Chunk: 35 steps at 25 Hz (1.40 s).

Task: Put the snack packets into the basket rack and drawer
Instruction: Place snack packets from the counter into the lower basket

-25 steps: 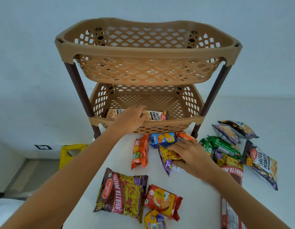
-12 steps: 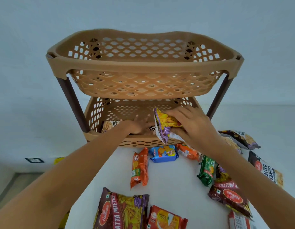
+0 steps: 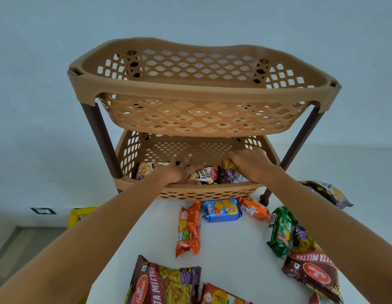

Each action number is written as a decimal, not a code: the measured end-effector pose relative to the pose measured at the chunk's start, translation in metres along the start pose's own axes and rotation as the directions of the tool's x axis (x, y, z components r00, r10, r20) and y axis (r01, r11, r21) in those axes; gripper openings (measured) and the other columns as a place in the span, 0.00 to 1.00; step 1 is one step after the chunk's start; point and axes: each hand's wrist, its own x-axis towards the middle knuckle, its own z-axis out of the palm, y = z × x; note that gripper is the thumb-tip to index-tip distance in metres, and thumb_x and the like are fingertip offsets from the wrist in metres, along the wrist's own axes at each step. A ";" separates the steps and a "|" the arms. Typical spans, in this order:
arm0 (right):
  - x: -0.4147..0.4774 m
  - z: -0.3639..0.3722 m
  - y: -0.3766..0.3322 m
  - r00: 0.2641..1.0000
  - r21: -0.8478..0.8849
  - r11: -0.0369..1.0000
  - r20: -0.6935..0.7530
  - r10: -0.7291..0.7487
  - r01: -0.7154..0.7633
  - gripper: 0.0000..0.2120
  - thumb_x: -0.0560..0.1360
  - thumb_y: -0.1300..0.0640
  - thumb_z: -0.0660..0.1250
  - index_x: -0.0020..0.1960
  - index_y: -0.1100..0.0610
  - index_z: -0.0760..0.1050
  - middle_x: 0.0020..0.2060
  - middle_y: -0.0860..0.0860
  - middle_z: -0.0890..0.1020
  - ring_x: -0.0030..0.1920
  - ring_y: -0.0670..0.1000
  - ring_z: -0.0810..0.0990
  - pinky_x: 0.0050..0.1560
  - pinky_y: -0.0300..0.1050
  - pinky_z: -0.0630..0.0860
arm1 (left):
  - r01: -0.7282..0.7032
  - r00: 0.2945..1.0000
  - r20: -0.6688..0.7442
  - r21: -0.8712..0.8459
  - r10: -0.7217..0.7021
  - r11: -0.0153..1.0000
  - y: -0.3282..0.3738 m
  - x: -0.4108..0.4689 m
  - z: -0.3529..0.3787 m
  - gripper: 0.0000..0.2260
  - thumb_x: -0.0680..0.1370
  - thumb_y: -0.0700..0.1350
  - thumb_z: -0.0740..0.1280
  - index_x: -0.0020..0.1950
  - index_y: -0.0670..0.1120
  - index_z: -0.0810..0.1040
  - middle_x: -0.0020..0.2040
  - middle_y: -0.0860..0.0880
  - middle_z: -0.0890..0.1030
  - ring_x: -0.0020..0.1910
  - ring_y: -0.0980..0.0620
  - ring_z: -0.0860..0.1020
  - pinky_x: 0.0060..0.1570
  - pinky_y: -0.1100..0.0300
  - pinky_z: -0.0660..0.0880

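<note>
Hands reach together into the lower basket (image 3: 204,192) of the tan two-tier basket rack (image 3: 199,94), which stands on the white bench (image 3: 231,251). The left hand (image 3: 177,170) lies flat with fingers spread and straight, pressing on a salted peanuts packet (image 3: 207,175) that rests along the basket's front wall. The right hand (image 3: 250,163) is at the basket's right end — its fingers curl over the top edge of a purple-and-yellow packet (image 3: 232,172), tilted just beside the peanuts. More packets lie on the bench before the rack: an orange biscuit packet (image 3: 188,229), a blue packet (image 3: 221,211), a green packet (image 3: 280,232) and, nearest the camera, a maroon Khatta Meetha bag (image 3: 166,284).
</note>
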 end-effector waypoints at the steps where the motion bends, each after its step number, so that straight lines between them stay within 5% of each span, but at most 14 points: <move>1: 0.002 0.003 0.003 0.998 0.096 0.995 0.048 -0.028 0.023 0.23 0.75 0.58 0.65 0.68 0.54 0.63 0.60 0.56 0.77 0.58 0.58 0.76 0.55 0.53 0.75 | 0.006 1.000 -0.003 0.004 -0.006 1.000 -0.001 0.001 0.000 0.34 0.69 0.73 0.53 0.68 0.73 0.36 0.75 0.56 0.30 0.74 0.37 0.33 0.64 0.23 0.44; 4: 0.006 0.005 0.012 0.927 0.417 0.909 0.338 -0.165 0.009 0.32 0.79 0.50 0.60 0.76 0.51 0.47 0.75 0.56 0.57 0.71 0.59 0.62 0.68 0.56 0.64 | 0.026 1.000 -0.010 0.011 -0.026 1.000 -0.001 0.000 0.001 0.34 0.70 0.73 0.52 0.68 0.72 0.34 0.75 0.56 0.28 0.74 0.38 0.33 0.62 0.22 0.42; 7: 0.011 0.010 0.011 0.817 0.384 0.923 0.541 -0.197 -0.032 0.36 0.78 0.39 0.52 0.75 0.46 0.33 0.76 0.49 0.35 0.76 0.56 0.37 0.73 0.61 0.48 | 0.028 1.000 -0.011 0.014 -0.028 0.999 0.001 -0.003 0.001 0.33 0.71 0.72 0.50 0.67 0.72 0.32 0.74 0.56 0.27 0.74 0.39 0.33 0.61 0.21 0.40; 12: 0.022 0.013 0.001 0.734 0.300 0.954 0.652 -0.191 -0.018 0.38 0.80 0.48 0.57 0.72 0.41 0.28 0.73 0.48 0.29 0.75 0.59 0.38 0.72 0.59 0.53 | 0.030 0.999 0.011 0.041 -0.031 0.999 0.000 -0.001 0.001 0.33 0.71 0.73 0.49 0.66 0.71 0.28 0.73 0.56 0.25 0.74 0.39 0.32 0.59 0.21 0.41; 15: 0.024 0.014 0.008 0.694 0.351 0.927 0.700 -0.169 -0.129 0.36 0.80 0.46 0.55 0.72 0.40 0.29 0.74 0.50 0.30 0.76 0.59 0.39 0.72 0.60 0.53 | 0.025 0.999 0.020 0.041 -0.026 0.999 0.001 -0.002 -0.001 0.33 0.71 0.72 0.49 0.66 0.71 0.29 0.73 0.55 0.26 0.74 0.39 0.32 0.60 0.21 0.41; 19: 0.014 0.006 0.001 0.829 0.392 0.910 0.547 -0.114 -0.133 0.29 0.80 0.42 0.46 0.76 0.49 0.40 0.75 0.50 0.33 0.74 0.60 0.32 0.72 0.63 0.41 | -0.017 1.000 -0.009 -0.048 0.016 0.999 0.005 -0.015 -0.008 0.32 0.75 0.68 0.50 0.74 0.64 0.40 0.78 0.49 0.37 0.75 0.39 0.36 0.66 0.25 0.39; 22: -0.005 -0.007 -0.010 0.980 0.649 0.736 0.168 0.109 -0.193 0.20 0.82 0.55 0.52 0.74 0.56 0.60 0.77 0.53 0.49 0.76 0.58 0.45 0.74 0.58 0.49 | -0.070 0.947 -0.319 -0.314 -0.035 0.947 0.022 -0.044 -0.013 0.22 0.79 0.58 0.55 0.72 0.55 0.64 0.73 0.46 0.67 0.73 0.41 0.63 0.71 0.33 0.51; 24: -0.028 -0.017 -0.018 0.933 0.793 0.605 -0.159 0.324 -0.075 0.15 0.79 0.61 0.59 0.65 0.58 0.73 0.71 0.54 0.68 0.69 0.54 0.69 0.70 0.49 0.64 | -0.282 0.795 -0.600 -0.490 -0.085 0.825 0.042 -0.070 -0.011 0.13 0.79 0.49 0.61 0.63 0.52 0.75 0.60 0.49 0.80 0.55 0.51 0.78 0.60 0.58 0.73; 25: -0.043 -0.021 -0.023 0.865 0.794 0.608 -0.307 0.396 0.003 0.13 0.77 0.65 0.62 0.60 0.58 0.77 0.65 0.54 0.76 0.61 0.52 0.77 0.65 0.45 0.71 | -0.394 0.694 -0.714 -0.484 -0.093 0.781 0.054 -0.085 -0.007 0.10 0.79 0.44 0.62 0.58 0.51 0.78 0.57 0.51 0.81 0.51 0.56 0.78 0.52 0.70 0.73; 27: -0.077 -0.023 -0.034 0.746 0.756 0.645 -0.493 0.447 0.113 0.13 0.73 0.69 0.65 0.54 0.59 0.80 0.58 0.54 0.81 0.56 0.48 0.79 0.58 0.42 0.74 | -0.524 0.555 -0.831 -0.391 -0.045 0.756 0.078 -0.111 0.007 0.09 0.77 0.40 0.63 0.51 0.49 0.81 0.53 0.53 0.81 0.50 0.61 0.76 0.50 0.75 0.70; 31: -0.145 0.008 -0.054 0.691 0.731 0.679 -0.522 0.500 0.061 0.11 0.70 0.72 0.67 0.50 0.62 0.80 0.47 0.56 0.83 0.47 0.53 0.81 0.47 0.44 0.78 | -0.601 0.575 -0.816 -0.374 0.057 0.707 0.126 -0.128 0.055 0.08 0.76 0.38 0.64 0.50 0.45 0.82 0.52 0.49 0.81 0.52 0.56 0.77 0.53 0.68 0.71; 35: -0.176 0.049 -0.066 0.686 0.809 0.522 -0.220 0.694 -0.269 0.09 0.71 0.67 0.68 0.52 0.63 0.78 0.47 0.58 0.80 0.48 0.57 0.78 0.46 0.46 0.73 | -0.538 0.666 -0.743 -0.416 0.067 0.733 0.164 -0.106 0.073 0.14 0.77 0.36 0.61 0.61 0.46 0.77 0.61 0.48 0.78 0.61 0.53 0.74 0.61 0.67 0.66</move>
